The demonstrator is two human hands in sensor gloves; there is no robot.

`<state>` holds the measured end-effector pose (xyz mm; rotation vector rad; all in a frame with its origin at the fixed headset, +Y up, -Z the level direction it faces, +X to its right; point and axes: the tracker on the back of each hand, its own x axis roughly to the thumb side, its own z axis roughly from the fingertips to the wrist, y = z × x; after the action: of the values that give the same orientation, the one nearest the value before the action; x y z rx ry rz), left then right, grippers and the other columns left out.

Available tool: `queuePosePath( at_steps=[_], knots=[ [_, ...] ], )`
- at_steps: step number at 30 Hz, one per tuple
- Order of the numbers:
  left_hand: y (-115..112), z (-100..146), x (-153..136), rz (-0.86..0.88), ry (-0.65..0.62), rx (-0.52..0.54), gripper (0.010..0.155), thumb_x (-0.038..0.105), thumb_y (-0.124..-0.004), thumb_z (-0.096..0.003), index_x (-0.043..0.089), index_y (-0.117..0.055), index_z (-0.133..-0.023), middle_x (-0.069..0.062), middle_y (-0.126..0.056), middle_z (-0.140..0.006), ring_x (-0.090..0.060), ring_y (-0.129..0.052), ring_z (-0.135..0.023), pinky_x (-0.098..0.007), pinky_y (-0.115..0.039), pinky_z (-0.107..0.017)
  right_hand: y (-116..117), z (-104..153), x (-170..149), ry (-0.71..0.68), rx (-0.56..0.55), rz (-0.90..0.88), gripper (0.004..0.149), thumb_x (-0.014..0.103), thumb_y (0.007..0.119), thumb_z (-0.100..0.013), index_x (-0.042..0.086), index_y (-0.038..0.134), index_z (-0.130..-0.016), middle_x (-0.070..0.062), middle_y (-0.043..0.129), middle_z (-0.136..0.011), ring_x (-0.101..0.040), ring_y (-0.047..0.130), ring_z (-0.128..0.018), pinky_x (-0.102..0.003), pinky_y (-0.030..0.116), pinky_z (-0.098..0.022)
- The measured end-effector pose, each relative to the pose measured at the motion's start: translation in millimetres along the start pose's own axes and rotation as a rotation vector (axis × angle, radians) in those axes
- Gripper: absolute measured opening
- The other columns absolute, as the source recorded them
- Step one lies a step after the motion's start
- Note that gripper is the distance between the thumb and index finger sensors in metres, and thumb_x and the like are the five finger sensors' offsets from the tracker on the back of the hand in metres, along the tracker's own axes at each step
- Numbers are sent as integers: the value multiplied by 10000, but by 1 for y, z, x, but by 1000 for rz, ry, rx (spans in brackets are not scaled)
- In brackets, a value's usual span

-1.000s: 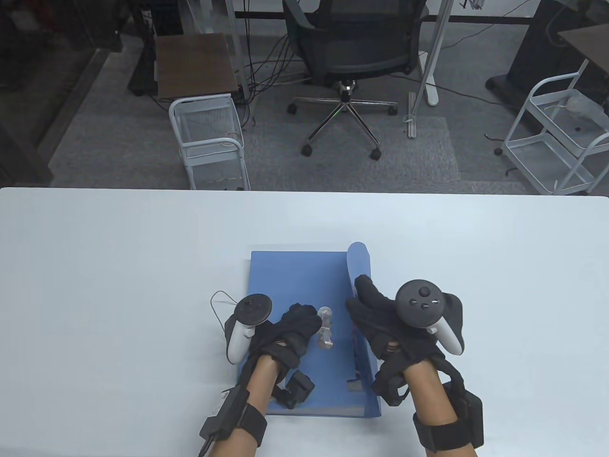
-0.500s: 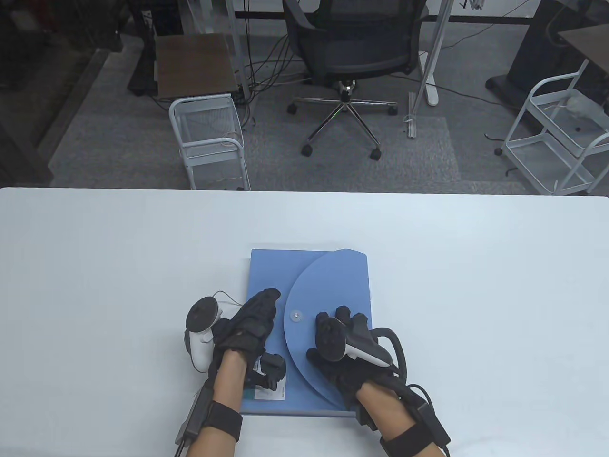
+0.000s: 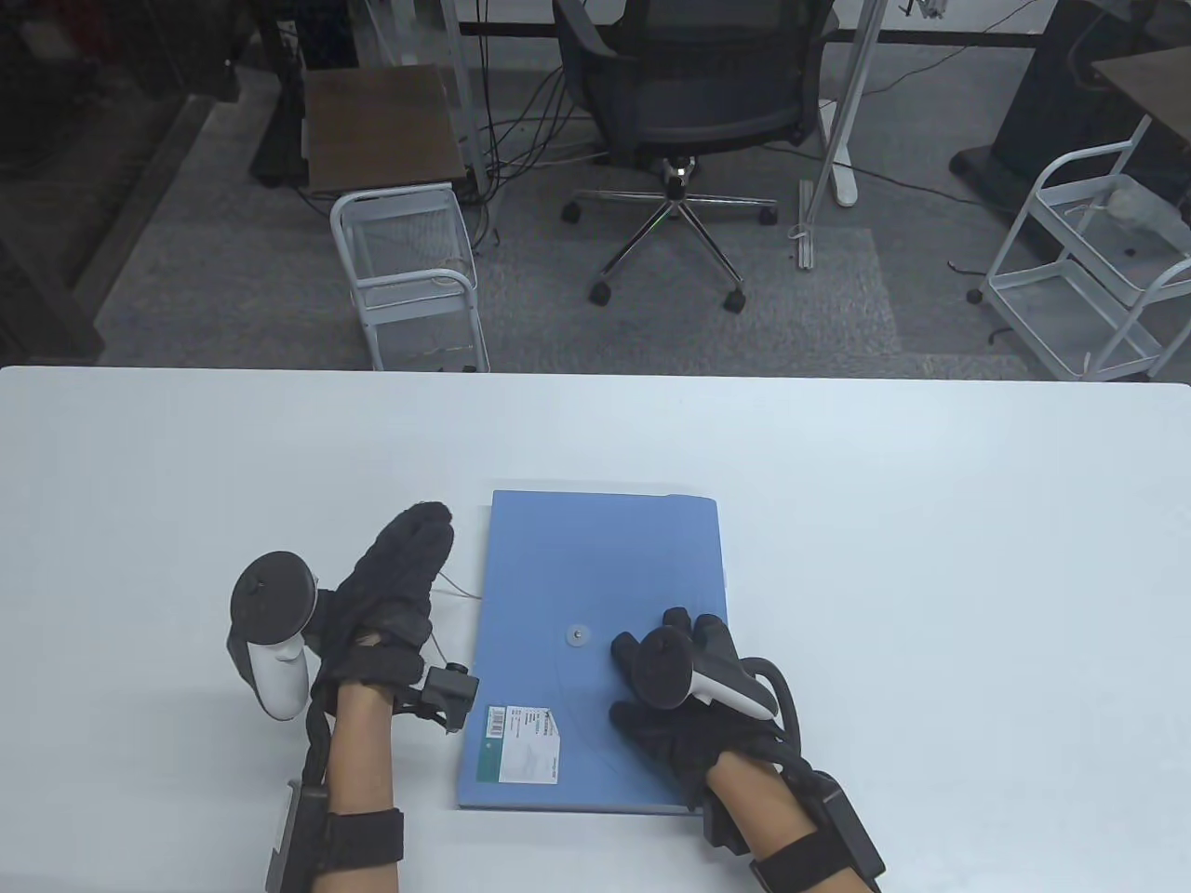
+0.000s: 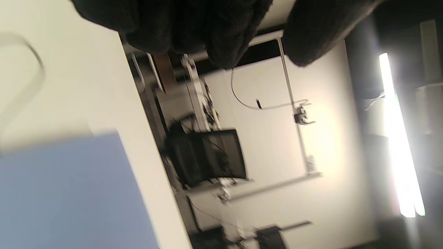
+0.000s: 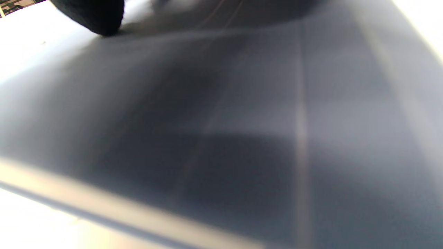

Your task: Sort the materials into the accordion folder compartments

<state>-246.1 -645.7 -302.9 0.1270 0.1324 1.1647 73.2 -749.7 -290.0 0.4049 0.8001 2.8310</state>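
Note:
The blue accordion folder [image 3: 595, 577] lies flat and closed on the white table [image 3: 930, 558], with a snap button [image 3: 578, 635] on its flap and a white label [image 3: 521, 753] at its near left corner. My right hand [image 3: 684, 633] rests palm down on the flap, just right of the button, and holds nothing. My left hand [image 3: 409, 549] is off the folder, to its left over the table, fingers stretched forward and empty. The left wrist view shows my fingers [image 4: 207, 31] at the top and the folder's corner [image 4: 69, 193]. The right wrist view shows only the blurred folder surface [image 5: 242, 138].
A thin white cord [image 3: 456, 586] lies on the table between my left hand and the folder's left edge. Beyond the table's far edge stand an office chair [image 3: 689, 102] and white wire carts [image 3: 409, 270].
The folder's flap has swung over and now lies shut flat, with my right hand pressing on it. My left hand has moved left, off the folder onto the table side.

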Motion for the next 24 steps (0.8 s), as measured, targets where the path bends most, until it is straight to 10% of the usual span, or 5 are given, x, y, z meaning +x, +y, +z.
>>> queuePosePath(
  at_steps=[5,10,13,19,24],
  knots=[
    [-17,-9,-37,-382,254,-107,918,565,-713,-622,-84,-357,-1165,-392,-217,-1184,-621,-342,-1024,-677,-417,-683,0,0,0,3,0,1,659,587,598,-625,386,243,-1142,-234,-14,-1172,-581,33,-1004,-826,423,-635],
    [-35,-19,-77,-317,423,-137,771,488,-770,-605,-44,-549,-1117,-362,-439,-1178,-608,-494,-1005,-671,-490,-678,-1,0,-1,2,0,4,657,591,596,-623,391,244,-1141,-231,-10,-1174,-577,25,-1009,-815,418,-650],
    [-34,-20,-84,-203,404,-144,397,361,-716,-625,128,-782,-940,-200,-718,-1082,-532,-659,-965,-635,-556,-677,-1,0,-1,2,3,2,658,591,596,-622,391,243,-1140,-228,-11,-1174,-573,25,-1010,-813,415,-653],
    [-44,-19,-72,228,267,-259,412,319,-671,-633,64,-759,-945,-236,-715,-1039,-531,-687,-929,-653,-577,-655,-1,0,-2,-1,8,-6,660,586,603,-621,394,243,-1139,-222,-13,-1175,-568,21,-1012,-810,413,-659],
    [-70,-21,-60,143,168,-417,429,331,-646,-636,81,-748,-970,-218,-723,-1051,-449,-818,-836,-608,-654,-636,-2,-1,-3,-11,-1,-5,654,580,620,-617,393,270,-1137,-226,16,-1181,-575,43,-1016,-810,426,-657]
  ],
)
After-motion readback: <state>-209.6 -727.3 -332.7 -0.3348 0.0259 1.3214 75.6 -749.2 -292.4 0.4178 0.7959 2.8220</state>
